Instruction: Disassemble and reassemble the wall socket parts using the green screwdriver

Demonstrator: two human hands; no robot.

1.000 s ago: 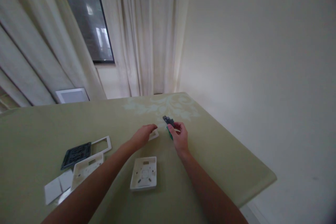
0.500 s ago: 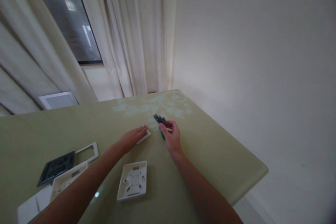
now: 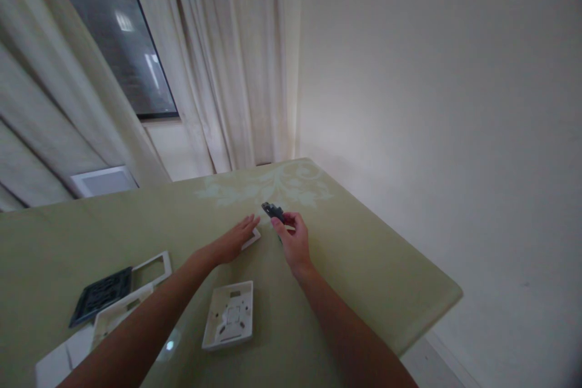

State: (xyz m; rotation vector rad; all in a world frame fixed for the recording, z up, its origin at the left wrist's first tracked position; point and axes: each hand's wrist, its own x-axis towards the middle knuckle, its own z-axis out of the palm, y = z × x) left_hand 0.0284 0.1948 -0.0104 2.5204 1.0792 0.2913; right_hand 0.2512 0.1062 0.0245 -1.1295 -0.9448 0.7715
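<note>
My left hand [image 3: 236, 239] lies over a thin white frame [image 3: 253, 239], its fingers stretched forward. Most of the frame is hidden under the hand; whether the fingers press on it I cannot tell. A small dark plastic module [image 3: 271, 211] is pinched between the thumb and fingers of my right hand [image 3: 294, 242], held at an angle. Its far end points up and left, close to my left fingertips. A white square back box [image 3: 231, 314], open side up, sits on the table between my forearms.
At the left lie a dark square plate with raised patterns [image 3: 100, 296], a white rectangular frame [image 3: 168, 264], another white box [image 3: 102, 322] and white flat plates [image 3: 54, 367], partly behind my left forearm. The table [image 3: 373, 279] ends near a wall [image 3: 431, 103] on the right; curtains [image 3: 236, 60] hang behind.
My left fingers have spread a little and pulled slightly back, near the white frame. My right hand has shifted slightly left with the dark module; less of the green under it shows.
</note>
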